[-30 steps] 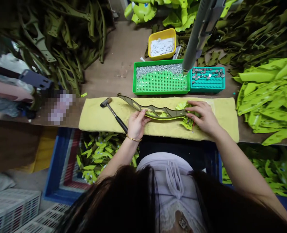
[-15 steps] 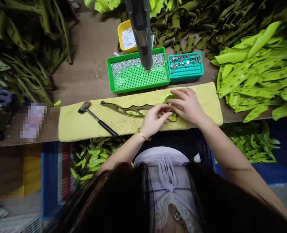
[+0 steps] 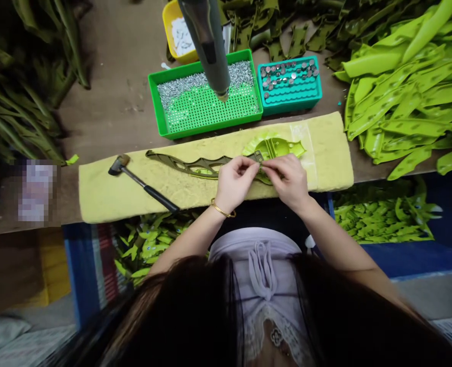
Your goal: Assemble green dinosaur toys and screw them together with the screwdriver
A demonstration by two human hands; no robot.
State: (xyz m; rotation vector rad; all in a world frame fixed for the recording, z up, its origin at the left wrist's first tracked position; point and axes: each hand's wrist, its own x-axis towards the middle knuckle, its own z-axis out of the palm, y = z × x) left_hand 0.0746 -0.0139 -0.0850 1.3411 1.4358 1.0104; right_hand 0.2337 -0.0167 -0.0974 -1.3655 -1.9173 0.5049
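On the folded yellow cloth [image 3: 325, 148] lies a long dark-olive plastic part [image 3: 180, 165] with cut-out openings. At its right end is a bright green plastic shell [image 3: 281, 147] with ribs inside. My left hand [image 3: 235, 183] is closed in a pinch over the joint of these parts, thumb and forefinger together. Facing it, my right hand [image 3: 289, 179] pinches at the same spot, its fingertips nearly touching the left ones. Whatever is between the fingertips is too small to make out. A hammer [image 3: 145, 186] with a black handle rests left of my hands.
A power screwdriver [image 3: 212, 56] hangs above a green tray [image 3: 206, 127] of screws. Beside it stands a teal tray [image 3: 290, 104] with small round metal pieces. A yellow bin [image 3: 168, 25] holds white pieces. Green plastic shells [image 3: 409, 107] are piled right, dark-olive parts [image 3: 23, 97] left.
My right hand has drawn back from over the green shell, uncovering it, and its fingers have closed into a pinch beside the left fingertips. The whole view has shifted slightly.
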